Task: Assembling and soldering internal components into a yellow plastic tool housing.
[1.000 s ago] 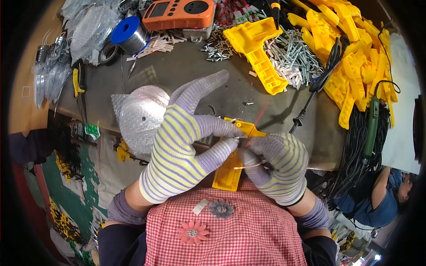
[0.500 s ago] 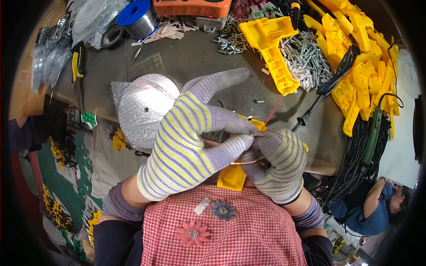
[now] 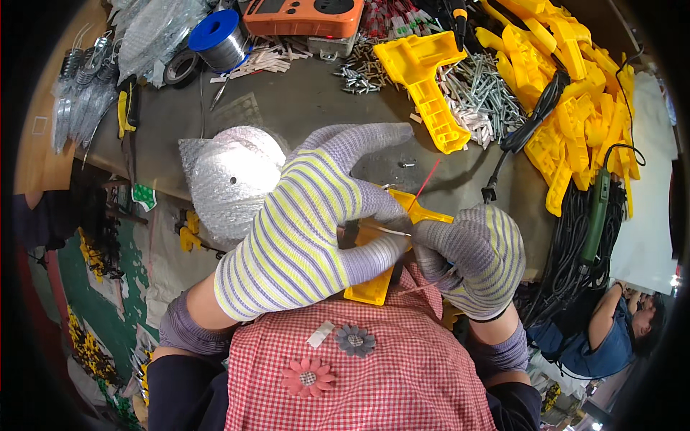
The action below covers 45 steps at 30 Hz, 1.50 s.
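Note:
Both hands wear striped grey and yellow-green knit gloves and meet above a yellow plastic housing (image 3: pixel 369 292) near the bench's front edge. Thumb and forefinger of my left hand (image 3: pixel 295 230) close round a thin white wire (image 3: pixel 388 230), its other fingers stretched away. Against those tips, my right hand (image 3: pixel 474 251) has its fingers curled and pinched at the wire's end; a pale pinkish wire (image 3: pixel 428 286) runs out below it. A thin red wire (image 3: pixel 429 178) sticks up behind the hands beside the housing's yellow upper part (image 3: pixel 424 210). My fingers hide much of the housing's inside.
Bubble-wrap discs (image 3: pixel 237 179) lie left of my hands. A yellow housing half (image 3: pixel 424 86), a screw pile (image 3: pixel 481 100) and many yellow housings (image 3: pixel 575 108) sit at back right. A solder spool (image 3: pixel 218 42) and orange meter (image 3: pixel 302 16) stand behind. Another person (image 3: pixel 604 330) is at right.
My right hand has moved right and slightly down, twisting with the wire. The white wire between my fingertips and more of the yellow housing now show. The view has shifted slightly.

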### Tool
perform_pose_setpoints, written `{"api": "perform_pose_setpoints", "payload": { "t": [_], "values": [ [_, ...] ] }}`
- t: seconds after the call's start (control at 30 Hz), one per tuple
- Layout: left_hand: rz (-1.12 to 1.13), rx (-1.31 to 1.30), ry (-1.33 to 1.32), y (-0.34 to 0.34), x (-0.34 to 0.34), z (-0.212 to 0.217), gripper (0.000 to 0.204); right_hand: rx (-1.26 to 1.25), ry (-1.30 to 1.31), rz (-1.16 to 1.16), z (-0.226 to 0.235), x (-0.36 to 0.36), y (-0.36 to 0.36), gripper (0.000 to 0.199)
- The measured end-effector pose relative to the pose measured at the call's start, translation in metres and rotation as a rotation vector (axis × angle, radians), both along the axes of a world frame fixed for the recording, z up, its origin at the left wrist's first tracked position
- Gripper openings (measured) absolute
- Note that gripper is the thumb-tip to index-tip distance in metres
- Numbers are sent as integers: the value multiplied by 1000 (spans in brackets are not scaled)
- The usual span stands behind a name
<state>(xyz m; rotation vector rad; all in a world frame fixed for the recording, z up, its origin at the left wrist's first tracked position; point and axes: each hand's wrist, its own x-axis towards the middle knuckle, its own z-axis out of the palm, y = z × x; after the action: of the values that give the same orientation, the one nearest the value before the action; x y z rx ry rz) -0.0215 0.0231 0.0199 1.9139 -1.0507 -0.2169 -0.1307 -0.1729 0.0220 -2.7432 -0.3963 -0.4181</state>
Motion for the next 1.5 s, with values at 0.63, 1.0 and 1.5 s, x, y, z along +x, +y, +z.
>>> {"api": "perform_pose_setpoints", "payload": {
  "t": [0.63, 1.0, 1.5],
  "values": [
    [64, -22, -238, -6, -3, -12, 20, 403, 121, -242, 5, -16, 5, 19],
    [86, -11, -180, -5, -4, -11, 18, 360, 35, -141, 9, -15, 4, 22],
    [-36, -114, -111, -5, -2, -8, 16, 636, 376, -260, 15, -2, -2, 21]
  ]
}}
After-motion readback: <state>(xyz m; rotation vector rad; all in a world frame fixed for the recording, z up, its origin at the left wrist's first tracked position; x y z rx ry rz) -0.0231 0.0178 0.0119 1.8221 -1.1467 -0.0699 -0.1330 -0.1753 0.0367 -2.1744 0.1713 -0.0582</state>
